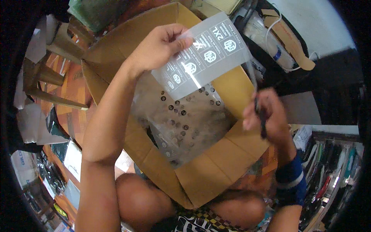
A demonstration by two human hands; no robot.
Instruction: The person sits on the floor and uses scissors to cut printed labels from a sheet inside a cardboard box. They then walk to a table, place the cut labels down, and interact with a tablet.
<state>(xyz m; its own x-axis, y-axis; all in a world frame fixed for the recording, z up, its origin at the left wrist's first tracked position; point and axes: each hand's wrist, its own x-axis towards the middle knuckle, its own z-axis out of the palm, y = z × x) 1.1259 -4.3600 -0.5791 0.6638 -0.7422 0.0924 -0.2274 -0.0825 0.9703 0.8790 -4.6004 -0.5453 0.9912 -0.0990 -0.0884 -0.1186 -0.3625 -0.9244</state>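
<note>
My left hand (171, 43) pinches the edge of a translucent plastic sheet (223, 61) printed in white with size marks and logos, held above an open cardboard box (208, 179). To its right, my right hand (269, 116), blurred, grips scissors (262, 116) by what looks like dark handles; the blades point up towards the sheet's right corner. Whether they touch the sheet cannot be told. Inside the box lies clear plastic film (197, 124) with small round dark prints.
A wooden chair or stool frame (58, 97) stands at the left. Packaged goods (50, 174) lie at lower left. On the right are a rack of many thin items (327, 171) and a dark surface with a cardboard piece (285, 40) and a white cable (268, 33).
</note>
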